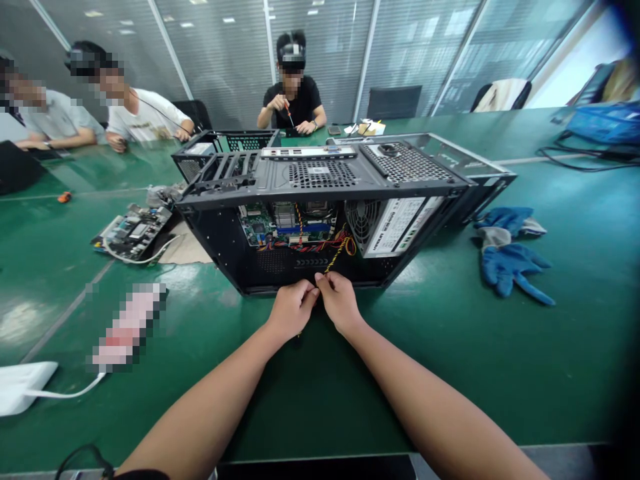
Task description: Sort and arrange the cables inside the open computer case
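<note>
In the head view, left hand (291, 312) and right hand (342, 305) nearly meet, fingertips pinching a yellow-and-black cable (337, 257) that trails from the open case (273, 179) just beyond them; gloves (511, 265) lie well to their right.

Blue gloves (507, 263) on green table (550, 380), right; white block (23, 388) left; dark chair (395, 102) beyond.

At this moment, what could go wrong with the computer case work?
The yellow-and-black cable runs from the colored wires to the left hand and right hand; a tug could strain those wires. The lower edge of the open computer case, close to both hands, might scrape the cable.
</note>
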The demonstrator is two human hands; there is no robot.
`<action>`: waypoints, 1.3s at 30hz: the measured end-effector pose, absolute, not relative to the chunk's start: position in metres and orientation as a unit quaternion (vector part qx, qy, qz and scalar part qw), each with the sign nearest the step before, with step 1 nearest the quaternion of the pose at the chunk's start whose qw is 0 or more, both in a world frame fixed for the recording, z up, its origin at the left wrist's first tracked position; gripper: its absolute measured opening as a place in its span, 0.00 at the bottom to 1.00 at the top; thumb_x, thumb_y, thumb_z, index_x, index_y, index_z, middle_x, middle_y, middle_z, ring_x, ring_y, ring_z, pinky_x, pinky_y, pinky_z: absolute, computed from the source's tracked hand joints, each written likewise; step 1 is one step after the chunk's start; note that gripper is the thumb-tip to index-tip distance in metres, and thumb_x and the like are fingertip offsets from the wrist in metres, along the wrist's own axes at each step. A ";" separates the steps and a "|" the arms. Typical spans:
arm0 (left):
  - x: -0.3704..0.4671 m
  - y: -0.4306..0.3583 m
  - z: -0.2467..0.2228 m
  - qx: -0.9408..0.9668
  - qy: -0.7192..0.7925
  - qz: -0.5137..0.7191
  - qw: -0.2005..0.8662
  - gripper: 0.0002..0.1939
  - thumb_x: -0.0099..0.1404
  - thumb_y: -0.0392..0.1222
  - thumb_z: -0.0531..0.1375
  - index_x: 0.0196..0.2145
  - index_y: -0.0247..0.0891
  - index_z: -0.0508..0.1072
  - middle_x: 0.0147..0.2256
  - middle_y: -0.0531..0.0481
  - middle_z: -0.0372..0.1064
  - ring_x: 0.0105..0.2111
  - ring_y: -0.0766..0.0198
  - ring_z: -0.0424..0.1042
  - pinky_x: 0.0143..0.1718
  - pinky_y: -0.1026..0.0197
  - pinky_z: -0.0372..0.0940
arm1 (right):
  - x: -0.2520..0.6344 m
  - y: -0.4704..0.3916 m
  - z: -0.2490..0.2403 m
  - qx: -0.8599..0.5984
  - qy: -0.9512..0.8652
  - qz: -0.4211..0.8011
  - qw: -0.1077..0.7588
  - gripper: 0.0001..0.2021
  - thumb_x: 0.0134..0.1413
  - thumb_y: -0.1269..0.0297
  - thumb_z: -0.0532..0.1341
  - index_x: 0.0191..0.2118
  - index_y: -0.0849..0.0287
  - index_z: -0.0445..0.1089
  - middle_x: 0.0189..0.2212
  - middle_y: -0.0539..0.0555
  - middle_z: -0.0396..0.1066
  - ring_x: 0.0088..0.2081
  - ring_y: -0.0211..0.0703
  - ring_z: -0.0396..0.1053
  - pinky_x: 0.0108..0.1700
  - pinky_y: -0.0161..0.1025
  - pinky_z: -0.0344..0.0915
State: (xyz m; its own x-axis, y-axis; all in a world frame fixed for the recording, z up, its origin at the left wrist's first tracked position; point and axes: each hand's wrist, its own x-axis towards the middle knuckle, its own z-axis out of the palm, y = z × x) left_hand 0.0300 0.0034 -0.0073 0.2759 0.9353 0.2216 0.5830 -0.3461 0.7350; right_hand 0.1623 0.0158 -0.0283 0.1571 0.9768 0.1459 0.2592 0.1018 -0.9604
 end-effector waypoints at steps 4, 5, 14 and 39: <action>0.029 0.004 -0.006 0.760 0.495 0.318 0.277 0.11 0.68 0.39 0.52 0.29 0.38 0.69 0.24 0.53 0.71 0.24 0.67 0.69 0.29 0.65 0.59 | 0.161 0.015 -0.026 -0.575 -0.542 0.346 0.506 0.20 0.57 0.53 0.57 0.20 0.55 0.52 0.17 0.45 0.53 0.23 0.37 0.52 0.27 0.38 0.51; 0.029 0.004 -0.006 0.759 0.496 0.318 0.276 0.11 0.68 0.39 0.52 0.28 0.38 0.69 0.24 0.53 0.71 0.24 0.67 0.68 0.29 0.65 0.59 | 0.161 0.015 -0.026 -0.575 -0.542 0.346 0.505 0.20 0.56 0.53 0.57 0.20 0.55 0.52 0.17 0.45 0.53 0.22 0.37 0.52 0.27 0.38 0.51; 0.030 0.004 -0.009 0.751 0.508 0.328 0.265 0.08 0.65 0.38 0.55 0.28 0.36 0.70 0.23 0.53 0.69 0.22 0.69 0.65 0.27 0.65 0.56 | 0.160 0.015 -0.027 -0.573 -0.547 0.348 0.500 0.19 0.57 0.53 0.56 0.20 0.55 0.54 0.18 0.45 0.54 0.23 0.38 0.54 0.28 0.38 0.52; 0.027 0.006 -0.007 0.752 0.506 0.315 0.281 0.09 0.67 0.38 0.54 0.29 0.36 0.70 0.24 0.53 0.72 0.23 0.68 0.68 0.28 0.66 0.58 | 0.159 0.015 -0.027 -0.575 -0.542 0.351 0.502 0.19 0.57 0.52 0.56 0.20 0.55 0.54 0.18 0.45 0.54 0.22 0.37 0.53 0.27 0.37 0.51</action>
